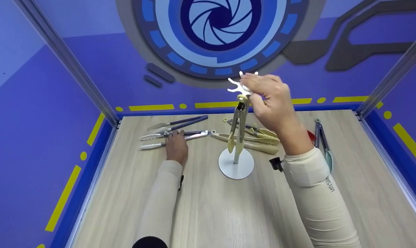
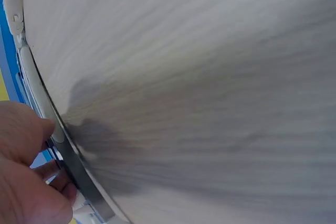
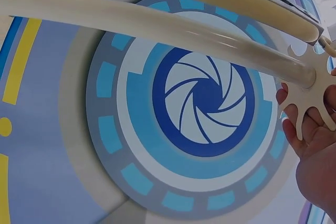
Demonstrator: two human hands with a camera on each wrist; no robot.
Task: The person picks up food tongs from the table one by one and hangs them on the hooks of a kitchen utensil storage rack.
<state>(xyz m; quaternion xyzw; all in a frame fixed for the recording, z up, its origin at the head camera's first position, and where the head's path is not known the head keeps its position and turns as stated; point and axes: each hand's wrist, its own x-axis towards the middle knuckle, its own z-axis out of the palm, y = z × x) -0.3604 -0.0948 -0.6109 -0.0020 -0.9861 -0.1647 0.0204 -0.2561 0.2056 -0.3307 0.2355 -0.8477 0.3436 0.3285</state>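
Observation:
A white utensil stand [image 1: 227, 169] has a round base, an upright pole and a star-shaped hook plate [image 3: 307, 90] on top. My right hand [image 1: 271, 98] holds that plate from above, thumb and fingers around its edge. From one hook, on the side facing me, hangs a pair of yellow-tipped tongs [image 1: 240, 132], its loop at the plate. To the left, my left hand [image 1: 176, 147] grips the middle of white-tipped metal tongs [image 1: 152, 146] lying on the table. In the left wrist view, thumb and fingers pinch one arm of those tongs [image 2: 79, 174].
Dark-blue-handled tongs [image 1: 189, 123] lie behind the left hand. Yellow tongs [image 1: 263, 148] and a smaller yellow pair [image 1: 251, 128] lie behind the stand. Teal-tipped tongs [image 1: 320, 136] rest at the right beside a red item [image 1: 311, 135]. Blue panels surround the table.

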